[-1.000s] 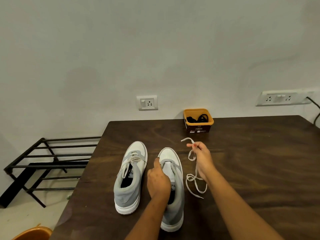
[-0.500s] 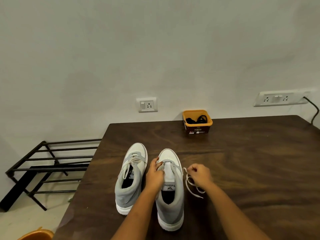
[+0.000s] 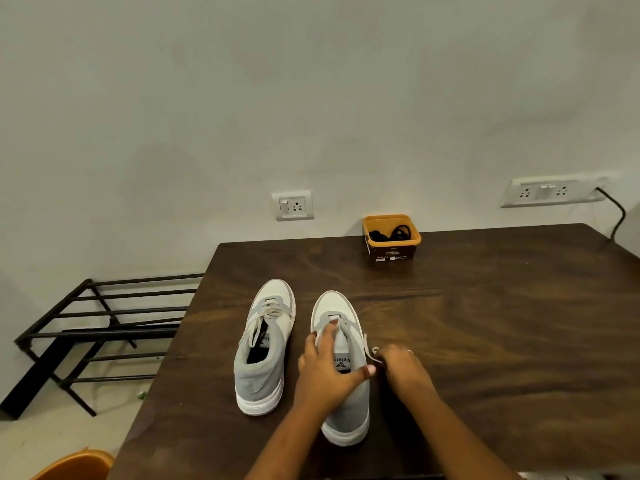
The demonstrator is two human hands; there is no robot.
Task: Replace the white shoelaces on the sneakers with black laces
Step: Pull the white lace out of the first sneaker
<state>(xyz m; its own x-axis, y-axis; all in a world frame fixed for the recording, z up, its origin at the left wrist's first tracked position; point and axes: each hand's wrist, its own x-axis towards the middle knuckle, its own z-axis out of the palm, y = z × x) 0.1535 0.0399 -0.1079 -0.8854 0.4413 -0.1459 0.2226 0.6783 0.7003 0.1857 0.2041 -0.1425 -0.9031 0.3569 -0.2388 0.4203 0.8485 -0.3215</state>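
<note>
I judge I'm mid-unlacing the nearer sneaker (image 3: 346, 420) on the worktop (image 3: 502, 323). My left hand (image 3: 325, 372) presses it, fingers spread. My right hand (image 3: 405, 370) has fingers clamped on the white lace (image 3: 371, 353). Next it needs pulling free. The black laces (image 3: 391, 233) sit in the tub (image 3: 393, 252).

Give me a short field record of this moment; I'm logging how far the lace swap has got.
left hand: rests on the near sneaker, fingers spread over its tongue
right hand: grips the white lace beside that sneaker
other sneaker: laced in white
black laces: in the orange tub, untouched
</note>
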